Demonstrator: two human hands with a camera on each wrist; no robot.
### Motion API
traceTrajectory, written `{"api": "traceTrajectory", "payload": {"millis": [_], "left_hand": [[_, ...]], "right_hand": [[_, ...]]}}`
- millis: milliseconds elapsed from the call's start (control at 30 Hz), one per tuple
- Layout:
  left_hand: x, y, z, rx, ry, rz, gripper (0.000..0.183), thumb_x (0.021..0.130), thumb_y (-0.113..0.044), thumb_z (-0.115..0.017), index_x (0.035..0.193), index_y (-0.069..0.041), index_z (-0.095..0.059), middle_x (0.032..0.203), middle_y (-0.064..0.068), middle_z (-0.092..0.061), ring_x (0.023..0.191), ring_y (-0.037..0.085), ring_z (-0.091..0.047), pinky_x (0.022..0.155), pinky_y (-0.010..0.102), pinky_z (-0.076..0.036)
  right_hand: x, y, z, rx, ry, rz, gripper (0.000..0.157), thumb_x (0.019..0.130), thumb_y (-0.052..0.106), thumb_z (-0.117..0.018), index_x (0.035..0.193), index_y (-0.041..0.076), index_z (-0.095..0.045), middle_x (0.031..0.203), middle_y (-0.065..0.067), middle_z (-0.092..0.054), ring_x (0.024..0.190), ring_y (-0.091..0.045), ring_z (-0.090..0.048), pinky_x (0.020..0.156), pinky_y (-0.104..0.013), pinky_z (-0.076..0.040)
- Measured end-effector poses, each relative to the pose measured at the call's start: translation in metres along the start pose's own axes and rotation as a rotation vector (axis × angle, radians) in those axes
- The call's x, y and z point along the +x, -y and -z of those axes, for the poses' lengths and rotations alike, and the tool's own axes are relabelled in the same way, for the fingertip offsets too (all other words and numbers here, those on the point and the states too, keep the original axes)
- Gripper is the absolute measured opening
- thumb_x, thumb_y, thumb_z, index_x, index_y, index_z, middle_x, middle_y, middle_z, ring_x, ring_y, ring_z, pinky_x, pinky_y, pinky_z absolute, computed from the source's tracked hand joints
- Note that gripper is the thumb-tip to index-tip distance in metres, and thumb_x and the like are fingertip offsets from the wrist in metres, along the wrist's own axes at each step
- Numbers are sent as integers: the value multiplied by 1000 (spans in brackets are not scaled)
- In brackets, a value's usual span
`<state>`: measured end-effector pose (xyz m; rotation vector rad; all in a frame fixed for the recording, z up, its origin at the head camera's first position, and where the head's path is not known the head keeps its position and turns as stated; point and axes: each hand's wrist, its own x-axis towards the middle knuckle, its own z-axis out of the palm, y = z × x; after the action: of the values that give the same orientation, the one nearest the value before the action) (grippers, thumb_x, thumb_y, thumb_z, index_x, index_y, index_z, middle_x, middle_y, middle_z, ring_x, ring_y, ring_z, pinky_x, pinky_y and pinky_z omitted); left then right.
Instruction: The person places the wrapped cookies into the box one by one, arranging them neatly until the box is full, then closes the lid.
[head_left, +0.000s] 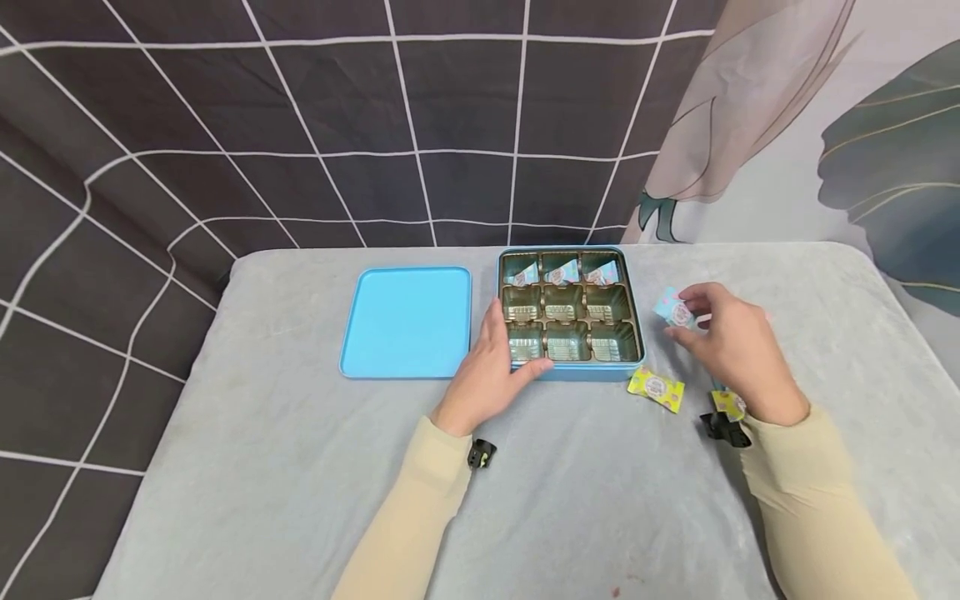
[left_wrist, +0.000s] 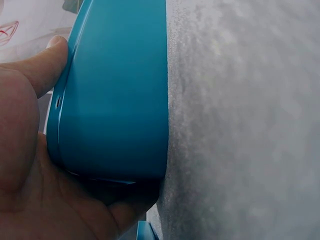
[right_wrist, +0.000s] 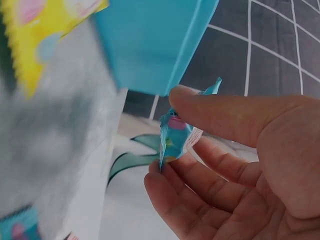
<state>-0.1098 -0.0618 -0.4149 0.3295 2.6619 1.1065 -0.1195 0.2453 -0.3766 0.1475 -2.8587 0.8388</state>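
Observation:
A light-blue wrapped candy (head_left: 672, 308) is pinched between the thumb and fingers of my right hand (head_left: 738, 350), raised to the right of a blue tin box (head_left: 592, 372). The right wrist view shows that candy (right_wrist: 174, 137) held by its wrapper. My left hand (head_left: 487, 375) holds the tin's front left corner, its thumb on the front rim and fingers along the left side; the left wrist view shows the tin's wall (left_wrist: 115, 90) against the palm. Inside, a gold divided tray (head_left: 564, 322) has three blue-wrapped candies (head_left: 562, 272) in its back row.
A blue lid (head_left: 408, 325) lies left of the tin. One yellow-wrapped candy (head_left: 656, 389) lies by the tin's front right corner. Another yellow candy (head_left: 727, 404) is partly hidden beside my right wrist, near a blue wrapper (right_wrist: 20, 225). Grey cloth (head_left: 300, 483) covers the table.

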Motion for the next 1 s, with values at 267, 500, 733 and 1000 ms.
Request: {"api": "traceTrajectory", "payload": {"millis": [267, 500, 733, 1000], "left_hand": [[-3, 3, -4, 7, -6, 2, 109, 96, -58, -60, 160, -8, 12, 168, 12, 8, 153, 24, -2, 121, 45, -19], [-2, 2, -5, -6, -4, -17, 109, 96, -59, -59, 160, -7, 12, 168, 12, 9, 153, 24, -2, 121, 46, -20], [-1, 3, -3, 12, -22, -9, 109, 95, -60, -59, 160, -7, 11, 168, 13, 7, 153, 25, -4, 120, 45, -19], [1, 2, -2, 12, -18, -15, 109, 95, -60, -58, 160, -7, 11, 168, 14, 7, 153, 26, -3, 120, 46, -18]], "right_hand": [[15, 27, -4, 34, 19, 47, 43, 83, 11, -82, 120, 0, -64, 107, -22, -71, 94, -41, -68, 84, -53, -50], [23, 38, -5, 73, -3, 53, 44, 81, 13, -85, 120, 3, -67, 104, -19, -71, 93, -39, -68, 84, -52, -50], [24, 35, -8, 69, -30, 68, 43, 81, 13, -85, 119, 3, -68, 102, -18, -71, 92, -40, -67, 84, -52, -49], [28, 34, -12, 51, -3, 104, 41, 82, 12, -83, 119, 3, -69, 106, -19, -71, 93, -38, -65, 84, -52, -49]]}}
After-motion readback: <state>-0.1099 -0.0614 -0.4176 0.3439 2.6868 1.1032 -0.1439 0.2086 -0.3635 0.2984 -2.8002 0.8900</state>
